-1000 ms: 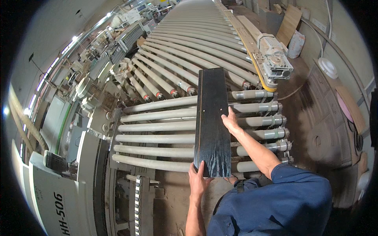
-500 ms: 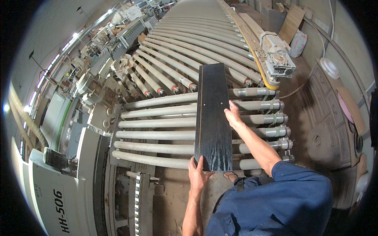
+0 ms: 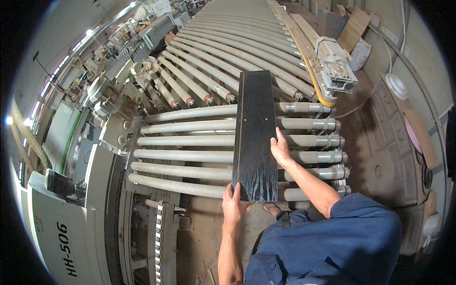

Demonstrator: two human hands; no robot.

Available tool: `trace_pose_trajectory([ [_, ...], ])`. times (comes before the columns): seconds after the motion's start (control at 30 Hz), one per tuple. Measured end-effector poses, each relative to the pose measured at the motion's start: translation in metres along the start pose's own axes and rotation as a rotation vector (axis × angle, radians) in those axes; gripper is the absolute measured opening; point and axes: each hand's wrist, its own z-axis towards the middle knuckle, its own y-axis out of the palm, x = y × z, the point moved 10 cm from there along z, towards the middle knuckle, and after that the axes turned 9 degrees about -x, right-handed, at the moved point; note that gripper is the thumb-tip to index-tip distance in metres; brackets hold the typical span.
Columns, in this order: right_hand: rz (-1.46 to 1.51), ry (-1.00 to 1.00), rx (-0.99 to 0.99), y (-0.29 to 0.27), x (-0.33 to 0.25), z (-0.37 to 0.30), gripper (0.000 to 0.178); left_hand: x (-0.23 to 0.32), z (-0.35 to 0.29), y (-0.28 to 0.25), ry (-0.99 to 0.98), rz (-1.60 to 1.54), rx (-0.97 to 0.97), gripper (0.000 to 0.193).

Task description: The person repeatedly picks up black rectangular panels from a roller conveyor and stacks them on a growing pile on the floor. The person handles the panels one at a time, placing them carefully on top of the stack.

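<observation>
At the far left stands a grey machine cabinet [image 3: 61,223], with a rack of small machine parts [image 3: 118,52] above it along the conveyor's edge. A roller conveyor [image 3: 190,142] fills the centre, its pale rollers running crosswise near the person and fanning away toward the top.

A long black board [image 3: 255,135] lies lengthwise across the near rollers, flat, its near end overhanging the last roller. The left hand [image 3: 233,205] grips that near end at its left corner, thumb on the top face, fingers hidden beneath. The right hand [image 3: 281,151] rests open on the board's right edge about midway along, fingers spread flat against the edge and the face.

To the right of the board, a grey electric motor [image 3: 336,66] sits on a yellow curved rail [image 3: 313,78]. Further right, brown panels [image 3: 354,28] lean by the wall. The person's blue sleeve [image 3: 332,242] fills the lower right.
</observation>
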Motion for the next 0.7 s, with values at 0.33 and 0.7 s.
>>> trace_pose_trajectory([
  [0.33,0.024,0.026,0.001,0.003,-0.002,-0.008,0.056,-0.010,0.001,0.004,-0.017,0.015,-0.030,0.088],
  [0.7,0.063,0.010,-0.031,0.007,0.008,0.000,0.056,-0.011,-0.001,0.004,0.019,0.039,-0.009,0.088],
])
